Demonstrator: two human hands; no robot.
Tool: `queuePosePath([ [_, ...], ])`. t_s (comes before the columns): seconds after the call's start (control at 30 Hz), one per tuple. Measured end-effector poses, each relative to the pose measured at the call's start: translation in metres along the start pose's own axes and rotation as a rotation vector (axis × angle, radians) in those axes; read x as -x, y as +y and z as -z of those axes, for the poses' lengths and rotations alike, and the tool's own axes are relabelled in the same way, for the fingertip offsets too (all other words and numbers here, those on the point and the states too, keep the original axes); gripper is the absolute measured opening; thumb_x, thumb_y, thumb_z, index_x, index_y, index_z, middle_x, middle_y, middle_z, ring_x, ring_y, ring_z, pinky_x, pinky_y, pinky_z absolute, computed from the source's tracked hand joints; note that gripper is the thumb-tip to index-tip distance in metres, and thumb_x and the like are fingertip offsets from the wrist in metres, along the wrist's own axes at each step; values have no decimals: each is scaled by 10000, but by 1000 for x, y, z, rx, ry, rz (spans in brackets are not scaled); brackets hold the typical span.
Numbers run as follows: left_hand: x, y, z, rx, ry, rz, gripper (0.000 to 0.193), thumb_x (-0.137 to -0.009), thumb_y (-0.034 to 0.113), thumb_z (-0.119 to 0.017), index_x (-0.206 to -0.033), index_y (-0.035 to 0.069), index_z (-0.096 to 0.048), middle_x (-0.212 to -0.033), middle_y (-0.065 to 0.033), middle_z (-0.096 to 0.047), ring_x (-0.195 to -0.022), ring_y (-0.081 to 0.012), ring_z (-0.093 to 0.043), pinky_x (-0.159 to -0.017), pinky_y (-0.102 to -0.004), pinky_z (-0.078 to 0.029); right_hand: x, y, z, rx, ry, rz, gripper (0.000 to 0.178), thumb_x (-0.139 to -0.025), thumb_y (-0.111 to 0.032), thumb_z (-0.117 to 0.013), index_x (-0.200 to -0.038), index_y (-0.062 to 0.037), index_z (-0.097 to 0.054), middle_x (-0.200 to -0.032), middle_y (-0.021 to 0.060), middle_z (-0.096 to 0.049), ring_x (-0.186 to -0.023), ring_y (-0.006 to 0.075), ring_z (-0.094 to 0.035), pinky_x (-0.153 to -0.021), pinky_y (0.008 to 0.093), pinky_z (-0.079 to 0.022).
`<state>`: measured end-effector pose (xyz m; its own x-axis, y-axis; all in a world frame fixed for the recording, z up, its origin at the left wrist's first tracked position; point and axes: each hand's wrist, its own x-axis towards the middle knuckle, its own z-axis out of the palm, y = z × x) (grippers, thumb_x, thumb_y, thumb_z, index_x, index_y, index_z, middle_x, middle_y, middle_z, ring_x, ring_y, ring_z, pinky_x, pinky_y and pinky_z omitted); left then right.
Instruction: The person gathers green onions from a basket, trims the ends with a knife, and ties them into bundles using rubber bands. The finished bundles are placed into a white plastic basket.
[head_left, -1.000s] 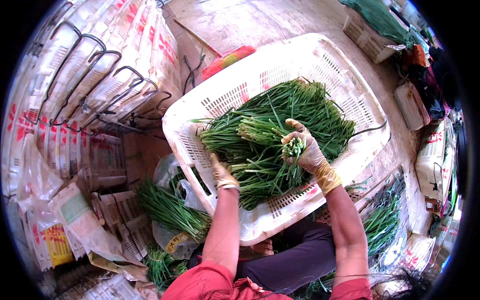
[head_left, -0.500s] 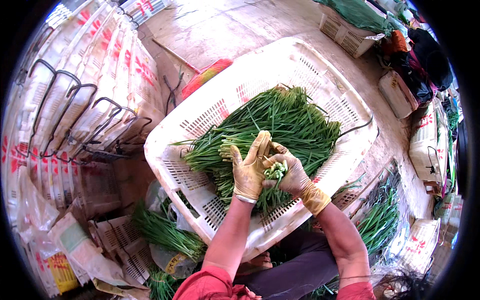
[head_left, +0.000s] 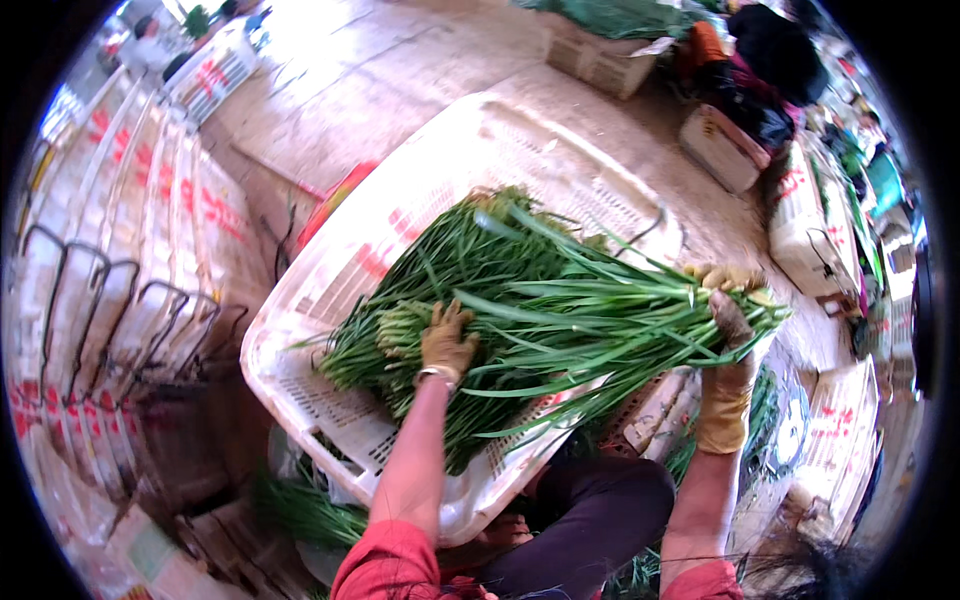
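A large white plastic basket [head_left: 268, 345] stands tilted before me, holding a pile of green garlic chives [head_left: 425, 255] with their pale stem ends toward the left. My right hand [head_left: 735, 315], in a yellowed work glove, is closed round a loose bunch of chives [head_left: 610, 305] beyond the basket's right side. The long leaves of that bunch fan leftward over the pile. My gloved left hand [head_left: 448, 343] lies on the piled chives beside the stem ends, fingers spread, gripping nothing that I can see.
Stacked white crates [head_left: 150, 220] with wire handles rise at the left. More chives [head_left: 310, 510] lie below the basket's near left corner. A broom-like red and yellow thing [head_left: 340, 195] rests behind the basket. At the right stand further crates [head_left: 815, 225]; a person in dark clothing [head_left: 770, 60] is beyond.
My hands, together over the basket before, are now apart. The right has swung out to the right with a bunch of chives; the left has dropped onto the pile. The view has shifted.
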<state>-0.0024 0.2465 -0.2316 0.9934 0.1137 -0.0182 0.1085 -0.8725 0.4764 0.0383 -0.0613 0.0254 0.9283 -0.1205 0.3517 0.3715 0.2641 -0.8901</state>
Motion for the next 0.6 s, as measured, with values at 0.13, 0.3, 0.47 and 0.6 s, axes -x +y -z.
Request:
queuePosePath([
  [0.13, -2, 21, 108, 1024, 92, 240, 137, -890, 87, -629, -1002, 35, -688, -1004, -34, -686, -903, -115, -621, -855, -272, -487, 49, -28, 51, -28, 228, -36, 319, -736, -39, -716, -976, -75, -510, -911, 65, -580, -911, 229, -581, -943, 467, -465],
  [0.3, 105, 153, 235, 1292, -403, -128, 407, -824, 283, -688, -1099, -12, -630, -1085, -164, -634, -919, -230, -640, -859, -344, -500, 88, -81, 55, -66, 346, 229, 351, -708, -125, -739, -938, -103, -476, -807, 29, -530, -801, 217, -552, -894, 510, -471],
  [0.47, 227, 256, 144, 1881, -1412, 65, 1075, -682, 631, -742, -1438, -5, -318, -1394, -206, -466, -1129, -265, -576, -965, -396, -448, 173, -163, 73, 182, -18, 567, 243, -906, -327, -616, -833, -106, -546, -695, 89, -591, -638, 239, -582, -825, 521, -493],
  [0.6, 270, 289, 101, 2450, -1281, 359, 1123, -716, 703, -668, -1485, 17, -221, -1460, -228, -368, -1289, -360, -435, -1047, -493, -402, 227, -189, 76, 294, -759, 329, 317, -917, -379, -587, -962, -90, -709, -926, 88, -693, -880, 290, -693, -956, 537, -456],
])
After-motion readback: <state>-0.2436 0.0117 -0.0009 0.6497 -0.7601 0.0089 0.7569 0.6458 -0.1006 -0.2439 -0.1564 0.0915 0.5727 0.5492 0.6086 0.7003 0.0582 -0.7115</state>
